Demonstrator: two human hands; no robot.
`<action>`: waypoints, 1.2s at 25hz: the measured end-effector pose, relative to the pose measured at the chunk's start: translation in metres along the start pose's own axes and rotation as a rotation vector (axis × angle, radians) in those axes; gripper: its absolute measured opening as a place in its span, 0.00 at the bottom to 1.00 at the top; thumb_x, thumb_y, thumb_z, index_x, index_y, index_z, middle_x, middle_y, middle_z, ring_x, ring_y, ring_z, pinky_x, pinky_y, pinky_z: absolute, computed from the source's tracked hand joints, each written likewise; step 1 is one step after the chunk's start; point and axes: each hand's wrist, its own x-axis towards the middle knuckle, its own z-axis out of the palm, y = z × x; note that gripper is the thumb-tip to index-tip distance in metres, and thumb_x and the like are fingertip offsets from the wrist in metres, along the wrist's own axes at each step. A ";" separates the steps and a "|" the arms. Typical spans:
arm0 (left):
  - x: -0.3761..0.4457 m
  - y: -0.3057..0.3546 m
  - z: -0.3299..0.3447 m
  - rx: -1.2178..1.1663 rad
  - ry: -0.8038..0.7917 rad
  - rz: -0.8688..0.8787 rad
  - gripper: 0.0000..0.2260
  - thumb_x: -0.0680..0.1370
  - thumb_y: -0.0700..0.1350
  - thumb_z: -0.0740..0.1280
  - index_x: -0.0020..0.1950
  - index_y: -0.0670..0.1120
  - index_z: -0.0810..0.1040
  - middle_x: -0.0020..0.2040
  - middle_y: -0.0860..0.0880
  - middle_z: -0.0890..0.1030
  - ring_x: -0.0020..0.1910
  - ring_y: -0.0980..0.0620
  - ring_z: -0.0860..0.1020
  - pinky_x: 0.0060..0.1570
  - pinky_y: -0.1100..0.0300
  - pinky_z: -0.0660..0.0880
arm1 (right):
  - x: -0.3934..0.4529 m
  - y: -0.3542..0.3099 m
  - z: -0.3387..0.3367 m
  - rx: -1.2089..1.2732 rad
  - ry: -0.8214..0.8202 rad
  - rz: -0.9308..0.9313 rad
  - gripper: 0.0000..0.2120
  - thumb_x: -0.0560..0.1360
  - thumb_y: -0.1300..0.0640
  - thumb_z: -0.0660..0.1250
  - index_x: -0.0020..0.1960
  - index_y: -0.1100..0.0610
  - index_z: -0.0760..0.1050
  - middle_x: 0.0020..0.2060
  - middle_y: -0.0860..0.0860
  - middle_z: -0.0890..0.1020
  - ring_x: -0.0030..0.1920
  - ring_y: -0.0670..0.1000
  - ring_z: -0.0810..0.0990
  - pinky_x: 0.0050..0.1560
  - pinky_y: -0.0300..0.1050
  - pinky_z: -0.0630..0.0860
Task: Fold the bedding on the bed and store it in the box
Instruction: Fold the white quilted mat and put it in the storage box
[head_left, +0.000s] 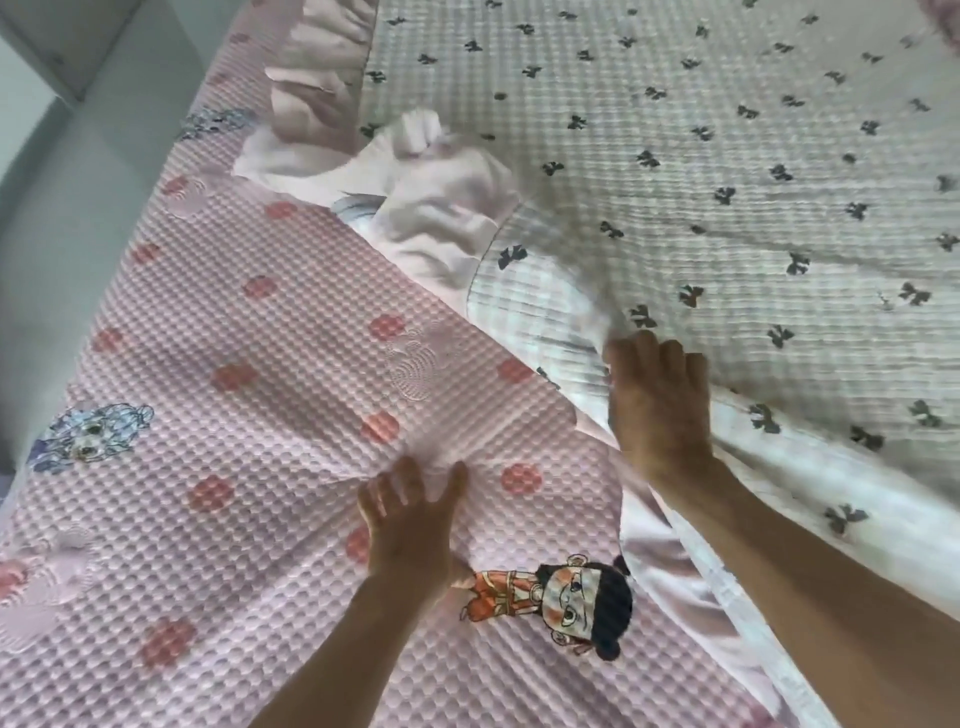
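The white quilt (727, 171) with small dark bows fills the upper right of the frame, and its near edge runs on a slant from the upper middle down to the lower right corner. Along that edge a pale pink frill (322, 78) is bunched and turned up near the upper middle. Your right hand (657, 410), just right of centre, has its fingers curled into a raised fold of the quilt's edge, so this grip is closed on the cloth, which lifts into a ridge at your knuckles. Under the quilt, the pink bubbly bedspread (234, 322) covers the left and lower part of the frame, printed with red dots and cartoon figures; one figure (561, 603) lies just below centre. Your left hand (410, 514) rests on that bedspread at lower centre, fingers spread and fairly straight, the cloth puckering at the fingertips; this grip holds nothing. A grey floor (47, 218) shows along the left edge.
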 end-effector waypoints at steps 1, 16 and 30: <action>0.001 0.000 0.000 0.007 0.000 0.000 0.55 0.68 0.65 0.73 0.76 0.62 0.32 0.77 0.34 0.34 0.76 0.31 0.39 0.71 0.32 0.36 | -0.012 0.001 0.006 -0.046 -0.088 -0.066 0.22 0.75 0.52 0.69 0.64 0.62 0.71 0.61 0.63 0.74 0.54 0.64 0.75 0.54 0.63 0.71; -0.006 0.002 0.000 -0.022 -0.011 -0.014 0.56 0.66 0.64 0.74 0.76 0.63 0.32 0.77 0.37 0.33 0.76 0.33 0.37 0.69 0.33 0.33 | -0.015 0.031 -0.033 0.455 0.082 0.067 0.06 0.75 0.61 0.63 0.41 0.56 0.77 0.35 0.49 0.81 0.36 0.59 0.79 0.39 0.48 0.68; -0.063 0.092 0.007 -0.075 0.126 0.041 0.24 0.80 0.48 0.60 0.76 0.49 0.60 0.74 0.44 0.63 0.72 0.44 0.63 0.75 0.38 0.49 | -0.140 0.058 -0.019 -0.058 -0.310 0.107 0.28 0.72 0.55 0.74 0.70 0.57 0.70 0.58 0.59 0.79 0.39 0.59 0.81 0.42 0.57 0.80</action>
